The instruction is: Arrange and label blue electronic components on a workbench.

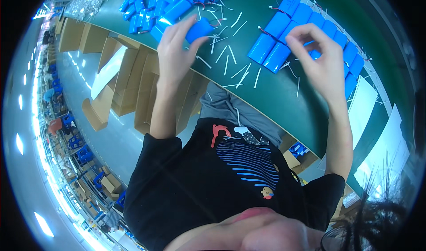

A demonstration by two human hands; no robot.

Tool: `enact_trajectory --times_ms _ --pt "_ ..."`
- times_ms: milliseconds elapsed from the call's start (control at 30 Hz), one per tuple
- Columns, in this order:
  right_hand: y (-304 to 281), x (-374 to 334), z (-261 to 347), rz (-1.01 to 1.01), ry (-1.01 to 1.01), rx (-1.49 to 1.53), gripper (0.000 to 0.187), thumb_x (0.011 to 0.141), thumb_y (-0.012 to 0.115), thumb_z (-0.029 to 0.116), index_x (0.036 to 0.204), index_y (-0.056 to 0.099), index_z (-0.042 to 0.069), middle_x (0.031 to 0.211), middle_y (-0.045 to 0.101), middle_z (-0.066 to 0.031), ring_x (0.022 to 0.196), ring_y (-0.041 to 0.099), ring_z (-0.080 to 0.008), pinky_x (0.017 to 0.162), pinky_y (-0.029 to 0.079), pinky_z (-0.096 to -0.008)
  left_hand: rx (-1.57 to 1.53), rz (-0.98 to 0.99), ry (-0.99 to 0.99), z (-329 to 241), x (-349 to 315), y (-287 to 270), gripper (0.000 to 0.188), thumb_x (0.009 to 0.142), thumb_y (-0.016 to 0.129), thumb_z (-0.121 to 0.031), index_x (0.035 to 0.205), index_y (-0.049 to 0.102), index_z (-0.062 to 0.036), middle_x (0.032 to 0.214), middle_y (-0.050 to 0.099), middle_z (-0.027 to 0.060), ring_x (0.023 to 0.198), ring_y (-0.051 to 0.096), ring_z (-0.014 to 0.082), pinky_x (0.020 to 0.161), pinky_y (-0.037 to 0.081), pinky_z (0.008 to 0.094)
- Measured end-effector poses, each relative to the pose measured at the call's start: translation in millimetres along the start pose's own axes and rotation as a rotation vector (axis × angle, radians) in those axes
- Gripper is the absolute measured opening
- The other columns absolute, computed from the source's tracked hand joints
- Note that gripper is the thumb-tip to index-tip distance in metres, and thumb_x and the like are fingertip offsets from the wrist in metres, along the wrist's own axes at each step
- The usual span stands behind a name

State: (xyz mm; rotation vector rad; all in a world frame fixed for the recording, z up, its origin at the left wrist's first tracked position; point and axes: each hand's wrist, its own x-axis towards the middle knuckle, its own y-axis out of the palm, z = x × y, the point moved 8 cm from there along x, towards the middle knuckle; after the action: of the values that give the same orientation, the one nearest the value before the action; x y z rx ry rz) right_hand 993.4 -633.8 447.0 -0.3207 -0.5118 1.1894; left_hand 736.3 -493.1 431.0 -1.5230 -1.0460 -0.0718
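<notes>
My left hand [174, 49] is closed on a blue shrink-wrapped battery pack [199, 30], gripped between thumb and fingers, with thin red wires at its far end. Just beyond it lies a loose heap of similar blue battery packs [179, 9]. On the right, more blue battery packs [277, 24] stand side by side in neat rows, some with leads and small white connectors. My right hand [320, 58] hovers over the near side of these rows, thumb and forefinger curled together in a pinch. Whatever sits between those fingertips, if anything, is too small to make out.
Thin white strips [228, 58] are scattered over the green tabletop [284, 104] between the two groups. White sheets [377, 140] lie at the right. Open cardboard boxes [128, 82] stand beside the table's left edge. A clear plastic bag [88, 2] rests at the far left.
</notes>
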Motion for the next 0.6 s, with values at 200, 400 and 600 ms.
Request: enact_trajectory --times_ms 200,400,600 --pt "33 -12 20 0.043 0.065 0.153 0.023 0.093 0.078 0.013 0.115 0.078 0.005 0.104 0.077 -0.0048 0.082 0.065 -0.015 0.076 0.053 -0.0253 -0.448 -0.09 0.069 -99 2 12 0.064 0.071 0.095 -0.01 0.129 0.071 -0.0007 0.11 0.077 0.0091 0.094 0.07 0.0205 0.085 0.059 0.0299" --pt "18 -16 19 -0.18 -0.092 0.189 0.022 0.087 0.085 0.013 0.108 0.082 0.008 0.099 0.078 -0.0061 0.078 0.068 -0.0172 0.069 0.057 -0.024 -0.405 -0.135 0.113 -109 0 15 0.059 0.069 0.095 -0.008 0.123 0.073 -0.0015 0.108 0.077 0.0069 0.09 0.069 0.019 0.082 0.057 0.0281" --pt "-25 2 -5 0.048 -0.016 -0.061 0.02 0.089 0.085 0.013 0.108 0.082 0.005 0.106 0.074 -0.0103 0.082 0.068 -0.0183 0.078 0.06 -0.0281 0.12 -0.077 -0.087 22 -16 -28 0.027 0.09 0.07 0.003 0.114 0.077 -0.0078 0.119 0.073 0.0074 0.108 0.067 0.0256 0.096 0.054 0.0373"
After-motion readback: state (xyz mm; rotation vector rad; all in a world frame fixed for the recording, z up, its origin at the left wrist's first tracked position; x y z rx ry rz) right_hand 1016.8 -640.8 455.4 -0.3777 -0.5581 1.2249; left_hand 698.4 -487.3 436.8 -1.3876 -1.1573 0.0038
